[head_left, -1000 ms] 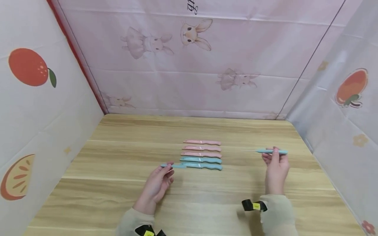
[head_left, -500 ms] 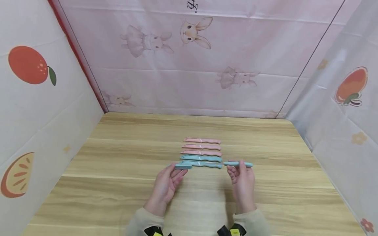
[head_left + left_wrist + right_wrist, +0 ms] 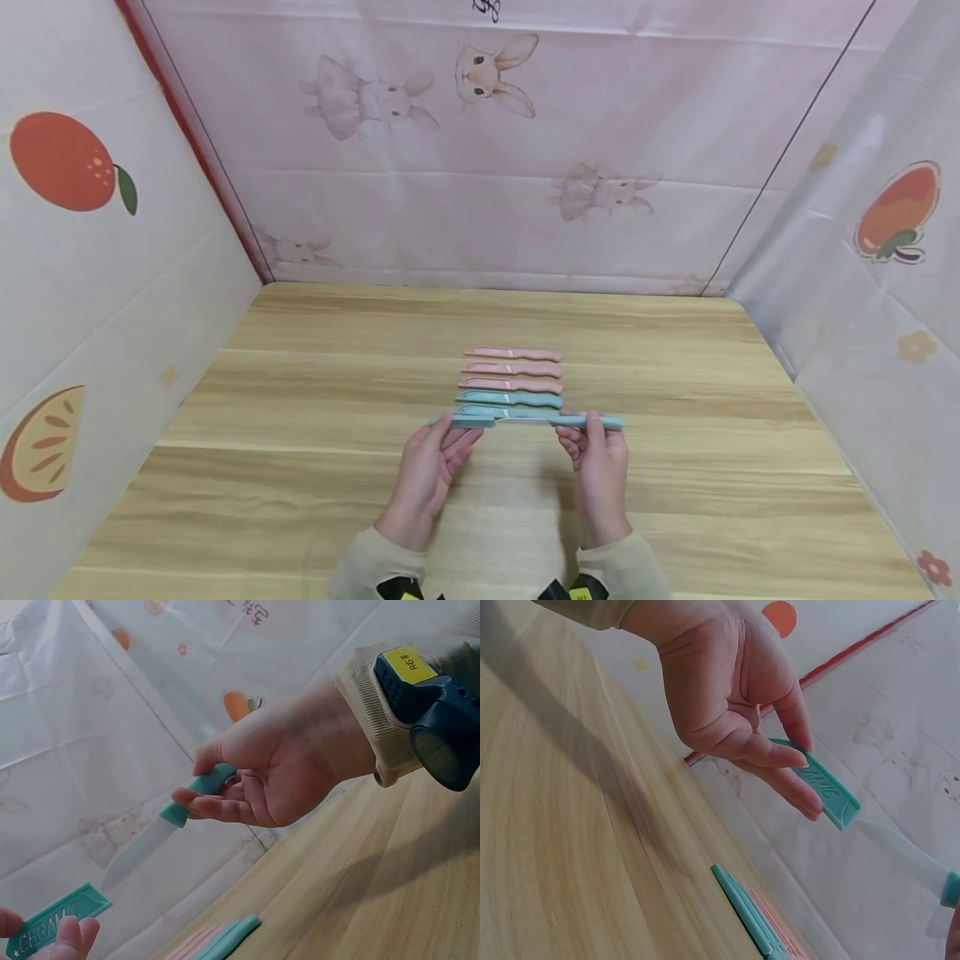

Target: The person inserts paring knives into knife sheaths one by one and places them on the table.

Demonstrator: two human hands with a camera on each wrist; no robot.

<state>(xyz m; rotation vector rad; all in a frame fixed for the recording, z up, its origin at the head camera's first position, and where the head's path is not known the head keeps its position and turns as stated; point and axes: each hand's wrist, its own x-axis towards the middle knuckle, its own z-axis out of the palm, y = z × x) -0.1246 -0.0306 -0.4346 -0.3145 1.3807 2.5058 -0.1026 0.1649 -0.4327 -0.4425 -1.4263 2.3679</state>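
Observation:
My left hand (image 3: pixel 426 479) pinches a teal knife sheath (image 3: pixel 64 919) with "CERAMIC" lettering between thumb and fingers. Opposite it, my right hand (image 3: pixel 602 475) grips a paring knife (image 3: pixel 587 422) by its teal handle, its white blade (image 3: pixel 139 851) pointing left at the sheath. In both wrist views the blade's tip is right at the sheath's mouth. Both are held above the table, in front of a row of sheathed knives. The row has two teal knives (image 3: pixel 510 399) nearest the hands and three pink knives (image 3: pixel 513 369) behind them.
The wood-grain table (image 3: pixel 315 367) runs back to a pink curtain (image 3: pixel 465 225) printed with rabbits. White sheets with fruit prints (image 3: pixel 63 162) stand along its left and right sides. A black camera (image 3: pixel 442 727) is strapped on the right wrist.
My right hand has come leftward with the knife, its blade now lined up with the sheath. My left hand has shifted slightly right with the sheath. The row of knives lies unmoved.

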